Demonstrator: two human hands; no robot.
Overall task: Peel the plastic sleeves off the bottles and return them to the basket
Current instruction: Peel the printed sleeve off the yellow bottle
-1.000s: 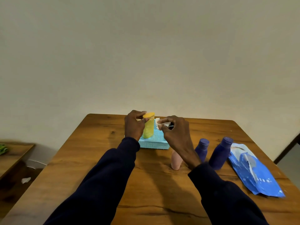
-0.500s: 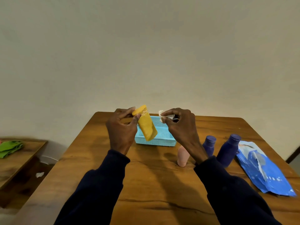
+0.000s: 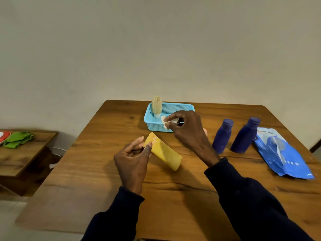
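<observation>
Home room (wooden table (image 3: pixel 97 173), plain wall (image 3: pixel 156 49)).

A: Your left hand (image 3: pixel 132 159) sits nearer your body, back toward you, thumb and fingertips pinching the yellow bottle (image 3: pixel 165 154) by its upper end.

B: Your right hand (image 3: pixel 188 131) reaches further out, wrist bent and fingers curled, thumb and forefinger pinching a plastic scrap (image 3: pixel 164 120).

A: The hands are apart, not touching. Your left sleeve (image 3: pixel 114 218) and right sleeve (image 3: pixel 251 202), both dark, angle inward from below.
</observation>
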